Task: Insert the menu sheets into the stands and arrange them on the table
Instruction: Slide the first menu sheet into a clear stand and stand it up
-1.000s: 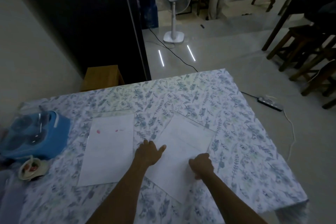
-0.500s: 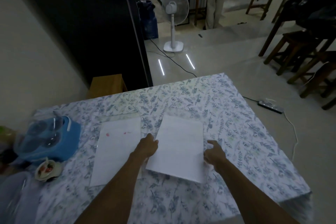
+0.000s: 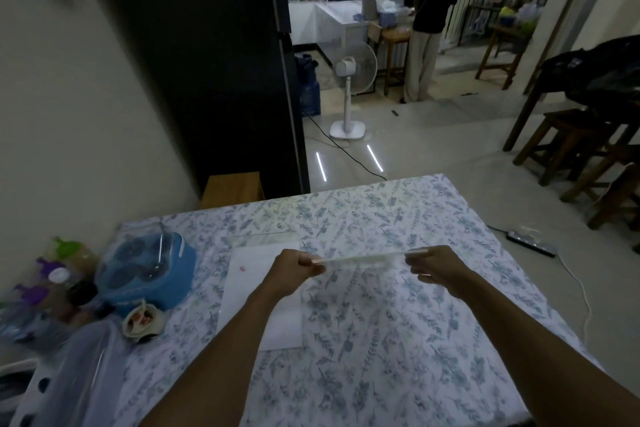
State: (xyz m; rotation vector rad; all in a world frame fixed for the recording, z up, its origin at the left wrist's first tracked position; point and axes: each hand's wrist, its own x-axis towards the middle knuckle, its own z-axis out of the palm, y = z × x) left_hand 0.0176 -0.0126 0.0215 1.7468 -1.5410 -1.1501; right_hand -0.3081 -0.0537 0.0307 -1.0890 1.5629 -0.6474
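A flat menu stand with a white sheet [image 3: 363, 258] is held level above the table, seen edge-on as a thin pale strip. My left hand [image 3: 296, 269] grips its left end and my right hand [image 3: 438, 270] grips its right end. A second white menu sheet [image 3: 249, 288] with small pink marks lies flat on the flowered tablecloth [image 3: 398, 340], under and to the left of my left forearm. A clear stand edge [image 3: 266, 238] shows just beyond that sheet.
A blue container with a clear lid [image 3: 149, 272] and a small bowl [image 3: 143, 321] sit at the table's left, with bottles [image 3: 52, 281] behind. A standing fan [image 3: 349, 94], wooden stools [image 3: 571, 146], a floor power strip [image 3: 531, 244] and a person [image 3: 429, 28] lie beyond.
Both hands have lifted the right-hand sheet and stand off the table, tipping it flat at hand height. The camera has tilted upward, showing more of the room.
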